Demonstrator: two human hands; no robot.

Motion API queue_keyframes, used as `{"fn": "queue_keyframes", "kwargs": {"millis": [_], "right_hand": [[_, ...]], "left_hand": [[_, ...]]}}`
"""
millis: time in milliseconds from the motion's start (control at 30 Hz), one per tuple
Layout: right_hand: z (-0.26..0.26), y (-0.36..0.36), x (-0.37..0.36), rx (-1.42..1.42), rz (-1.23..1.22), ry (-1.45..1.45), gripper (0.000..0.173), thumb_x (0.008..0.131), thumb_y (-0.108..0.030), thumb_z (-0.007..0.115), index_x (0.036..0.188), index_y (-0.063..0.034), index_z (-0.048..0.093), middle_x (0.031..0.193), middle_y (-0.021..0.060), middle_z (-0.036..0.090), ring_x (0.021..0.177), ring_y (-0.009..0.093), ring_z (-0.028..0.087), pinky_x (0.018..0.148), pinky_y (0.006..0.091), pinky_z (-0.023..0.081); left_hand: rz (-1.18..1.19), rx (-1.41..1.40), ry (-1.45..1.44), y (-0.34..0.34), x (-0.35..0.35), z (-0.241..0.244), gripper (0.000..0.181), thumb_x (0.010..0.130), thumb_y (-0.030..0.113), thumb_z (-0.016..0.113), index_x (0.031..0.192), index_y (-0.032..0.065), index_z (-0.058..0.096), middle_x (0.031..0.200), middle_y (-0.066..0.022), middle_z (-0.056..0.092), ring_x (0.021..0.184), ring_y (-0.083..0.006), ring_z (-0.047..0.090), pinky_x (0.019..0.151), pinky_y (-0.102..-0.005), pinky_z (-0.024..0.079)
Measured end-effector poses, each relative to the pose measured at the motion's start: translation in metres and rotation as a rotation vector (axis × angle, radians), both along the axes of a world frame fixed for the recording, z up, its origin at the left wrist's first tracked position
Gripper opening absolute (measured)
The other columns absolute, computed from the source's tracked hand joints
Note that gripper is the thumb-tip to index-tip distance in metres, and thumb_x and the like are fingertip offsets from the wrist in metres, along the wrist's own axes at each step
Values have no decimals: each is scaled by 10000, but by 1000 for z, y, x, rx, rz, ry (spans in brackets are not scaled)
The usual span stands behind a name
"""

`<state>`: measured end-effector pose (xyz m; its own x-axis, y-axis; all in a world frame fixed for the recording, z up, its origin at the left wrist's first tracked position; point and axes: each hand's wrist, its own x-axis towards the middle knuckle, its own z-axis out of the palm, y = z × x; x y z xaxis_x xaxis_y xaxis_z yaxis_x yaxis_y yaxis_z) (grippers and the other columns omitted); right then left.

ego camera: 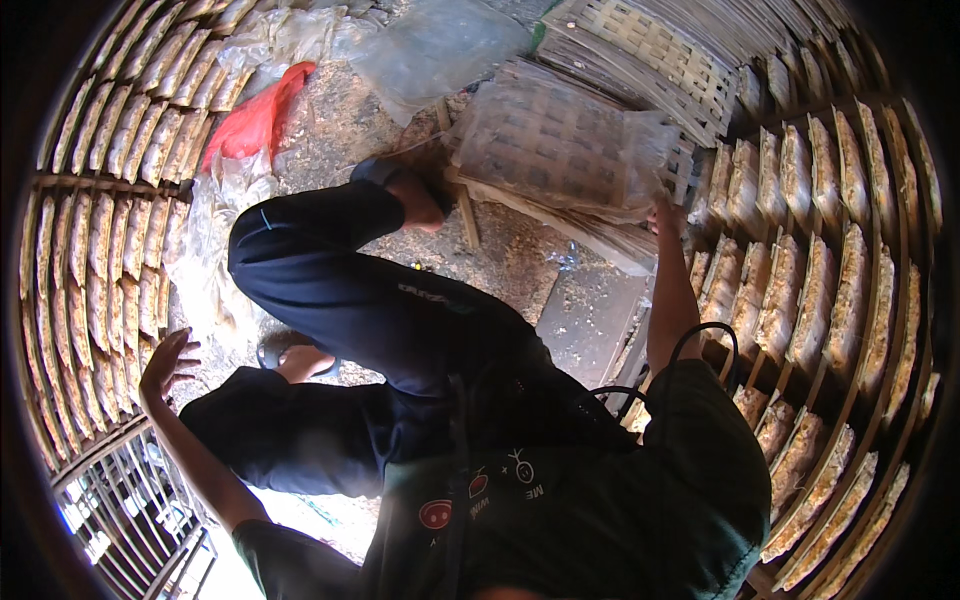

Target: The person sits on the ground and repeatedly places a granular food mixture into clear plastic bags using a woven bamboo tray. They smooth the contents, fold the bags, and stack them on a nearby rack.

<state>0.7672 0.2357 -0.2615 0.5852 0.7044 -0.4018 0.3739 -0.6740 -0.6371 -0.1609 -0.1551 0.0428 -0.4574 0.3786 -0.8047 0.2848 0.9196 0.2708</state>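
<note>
My right hand (667, 217) pinches the near right corner of a cloudy clear plastic sheet (555, 142). This sheet lies over a stack of woven bamboo trays (555, 214), and the lattice shows through it. On the left, my left hand (171, 364) is raised with its fingers apart and nothing in them. It is closest to the left rack, where several rows of thin trays carry white and golden, crumbly slabs (139, 240) that look like tempeh. Whether that hand touches the rack cannot be told.
More slabs on trays (814, 300) fill the right rack, close beside my right arm. Another stack of woven trays (645, 45) stands behind. Loose plastic sheets (442, 45) and a red plastic bag (259, 116) lie on the littered floor (330, 120). A barred bamboo frame (142, 502) is at lower left.
</note>
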Motion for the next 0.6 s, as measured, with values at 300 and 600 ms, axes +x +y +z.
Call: {"fn": "queue_keyframes", "kwargs": {"millis": [300, 600], "right_hand": [[-20, -23, 28, -18, -92, 29, 513, 943, -538, 582, 1037, -43, 674, 872, 51, 763, 697, 213, 751, 514, 358, 524], [-22, -26, 53, -118, 136, -651, 714, 809, -648, 640, 1126, -9, 693, 1001, 151, 746, 949, 322, 727, 815, 467, 558]], "left_hand": [[30, 1, -28, -1, 8, 0, 629, 1000, 518, 550, 1480, 130, 431, 1336, -137, 618, 1111, -318, 644, 902, -522, 525], [-102, 261, 118, 4, 2, 0, 291, 929, 299, 736, 981, 19, 681, 865, -107, 724, 700, -163, 678, 665, -321, 576]]}}
